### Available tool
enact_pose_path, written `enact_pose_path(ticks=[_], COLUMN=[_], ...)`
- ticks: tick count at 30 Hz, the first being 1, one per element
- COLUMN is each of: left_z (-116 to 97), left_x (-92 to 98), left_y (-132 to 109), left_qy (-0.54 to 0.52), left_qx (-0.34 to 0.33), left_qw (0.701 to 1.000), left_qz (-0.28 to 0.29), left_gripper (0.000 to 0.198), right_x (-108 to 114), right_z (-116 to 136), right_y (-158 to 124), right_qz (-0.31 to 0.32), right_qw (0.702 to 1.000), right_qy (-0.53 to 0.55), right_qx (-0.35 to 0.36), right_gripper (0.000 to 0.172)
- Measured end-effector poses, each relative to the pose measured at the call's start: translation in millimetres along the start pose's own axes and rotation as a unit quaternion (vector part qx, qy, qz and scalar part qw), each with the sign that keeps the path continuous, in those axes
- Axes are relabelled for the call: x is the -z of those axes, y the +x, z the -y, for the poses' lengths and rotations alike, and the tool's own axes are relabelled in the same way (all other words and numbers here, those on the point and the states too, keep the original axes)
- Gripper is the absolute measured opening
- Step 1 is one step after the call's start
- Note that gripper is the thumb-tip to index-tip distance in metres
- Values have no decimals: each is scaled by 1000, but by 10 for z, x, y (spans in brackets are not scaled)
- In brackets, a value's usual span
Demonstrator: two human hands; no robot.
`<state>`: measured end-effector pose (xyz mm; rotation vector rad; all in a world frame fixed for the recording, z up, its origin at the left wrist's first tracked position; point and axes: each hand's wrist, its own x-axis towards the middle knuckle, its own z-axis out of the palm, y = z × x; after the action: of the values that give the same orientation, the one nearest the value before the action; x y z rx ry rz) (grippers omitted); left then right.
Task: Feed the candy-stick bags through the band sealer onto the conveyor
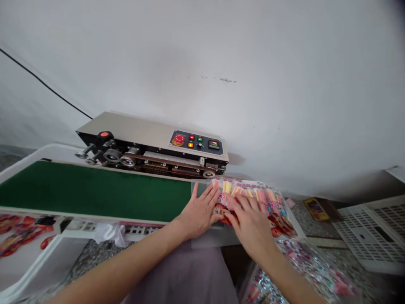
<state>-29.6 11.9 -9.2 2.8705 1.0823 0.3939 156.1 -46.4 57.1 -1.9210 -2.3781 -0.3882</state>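
Observation:
A clear plastic bag (268, 200) filled with colourful small items lies at the right end of the green conveyor belt (95, 190). My left hand (199, 213) lies flat and open on the bag's left part, fingers spread toward the sealing machine (152, 145). Beside it, my right hand (249, 221) presses flat on the middle of the same bag, fingers stretched out. The bag's top edge sits just in front of the sealer's rollers at the machine's right end.
The sealing machine has a control panel (198, 142) with a red button and lit switches. Red packets (22, 232) lie in a white tray at the left. A white plastic crate (373, 232) stands at the right. More filled bags (303, 270) lie below my right arm.

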Motion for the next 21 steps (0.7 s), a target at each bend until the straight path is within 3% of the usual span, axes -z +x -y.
enact_pose_path(ticks=[3, 10, 14, 17, 21], left_z=[33, 156, 282, 219, -37], left_x=[7, 23, 161, 273, 205], left_y=[-14, -119, -193, -86, 174], left_qy=[12, 27, 24, 16, -53], left_qx=[-4, 6, 67, 114, 15], left_qw=[1000, 1000, 997, 993, 998], left_qz=[-1, -15, -7, 2, 11], left_gripper=[73, 71, 66, 58, 55], right_x=[-84, -147, -193, -199, -146], right_z=[119, 84, 108, 116, 43], right_y=[33, 67, 48, 61, 111], right_qz=[13, 36, 42, 47, 61], right_qw=[1000, 999, 999, 998, 997], right_qy=[-14, -19, -9, -17, -48], right_qx=[5, -2, 12, 25, -20], right_gripper=[36, 36, 38, 41, 48])
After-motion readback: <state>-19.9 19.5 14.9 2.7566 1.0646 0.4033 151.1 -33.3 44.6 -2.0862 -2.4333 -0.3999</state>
